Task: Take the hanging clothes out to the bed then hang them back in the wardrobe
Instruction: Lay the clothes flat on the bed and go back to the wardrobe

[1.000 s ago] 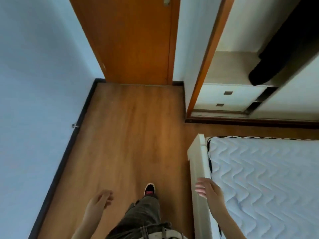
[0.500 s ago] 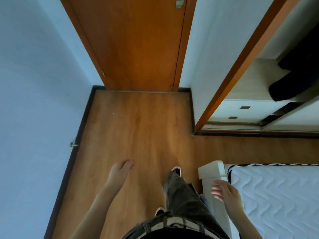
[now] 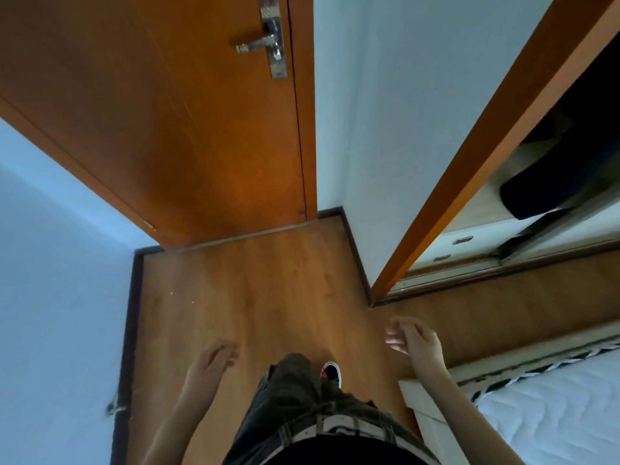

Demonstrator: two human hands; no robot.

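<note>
A dark garment (image 3: 553, 176) hangs inside the open wardrobe (image 3: 476, 135) at the right, its lower end above a pale shelf with two drawers (image 3: 453, 248). The bed (image 3: 553, 417), with a white quilted mattress and a pale frame, fills the bottom right corner. My left hand (image 3: 209, 362) hangs over the wooden floor with loosely curled fingers and holds nothing. My right hand (image 3: 414, 342) hovers above the floor just beyond the bed's corner, fingers relaxed and empty. Both hands are well short of the wardrobe.
An orange wooden door (image 3: 188, 122) with a metal handle (image 3: 265, 45) stands ahead. A pale blue wall (image 3: 50, 280) with a dark skirting and a doorstop (image 3: 115, 407) runs along the left. My legs and one shoe (image 3: 330, 372) are below.
I have walked forward past the bed's corner toward the door, and the view has tilted. The wardrobe is nearer on the right. Both hands swung as I walked and stayed empty.
</note>
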